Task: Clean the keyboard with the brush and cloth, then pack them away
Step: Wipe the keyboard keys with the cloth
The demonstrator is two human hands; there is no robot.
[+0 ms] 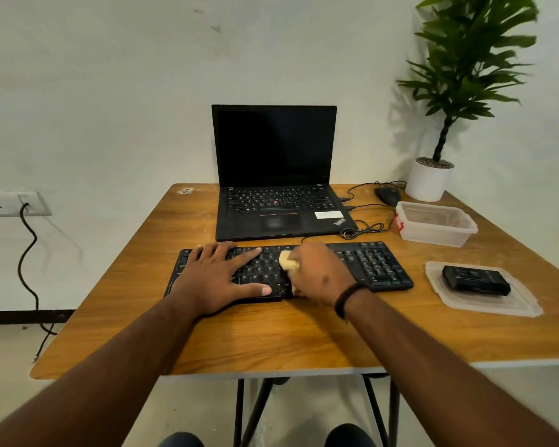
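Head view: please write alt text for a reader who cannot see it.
A person's right hand rubs a pale cloth on a black keyboard while the left hand lies flat on its keys. Behind it stands an open laptop; to the right sit a clear container and its lid bearing a black brush.

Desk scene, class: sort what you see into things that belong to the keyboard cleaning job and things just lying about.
Belonging to the job:
keyboard, steadied by the left hand
pale cloth, gripped by the right hand
clear plastic container, open
its lid, with a black object on it

Just lying about:
laptop
mouse
potted plant
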